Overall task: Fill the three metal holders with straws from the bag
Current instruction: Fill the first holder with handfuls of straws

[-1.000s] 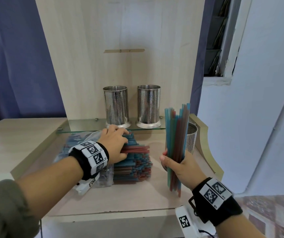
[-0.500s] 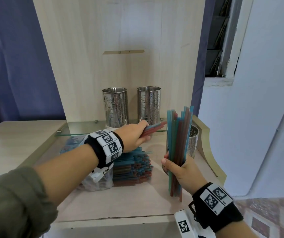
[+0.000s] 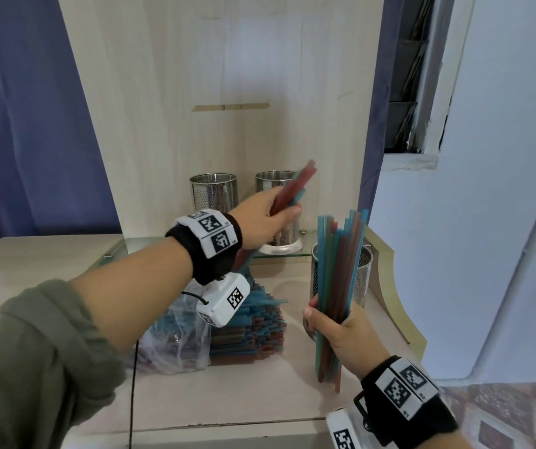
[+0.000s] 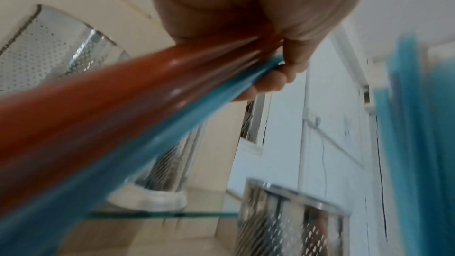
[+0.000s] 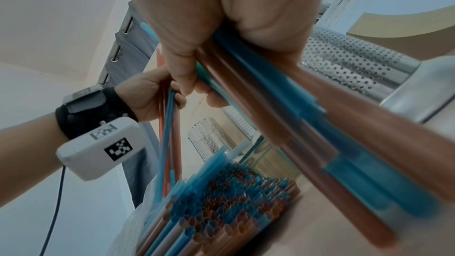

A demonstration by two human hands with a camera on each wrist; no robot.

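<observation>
We find the left hand (image 3: 265, 218) clamped on a few red and blue straws (image 3: 292, 189), tilted toward one o'clock before the two holders (image 3: 214, 192) on the glass shelf (image 3: 137, 246). The right hand (image 3: 341, 332) grips an upright bundle (image 3: 338, 280) beside the third holder (image 3: 362, 277) at three o'clock. The bag (image 3: 176, 345) lies on the table (image 3: 227, 400). We advise squaring the ends and lowering them vertically, lest tips snag the rim.

My straws (image 3: 338, 280) are red and blue. The metal holders (image 3: 214, 192) are shiny silver with tiny dots. My sleeve (image 3: 33, 361) is green.
</observation>
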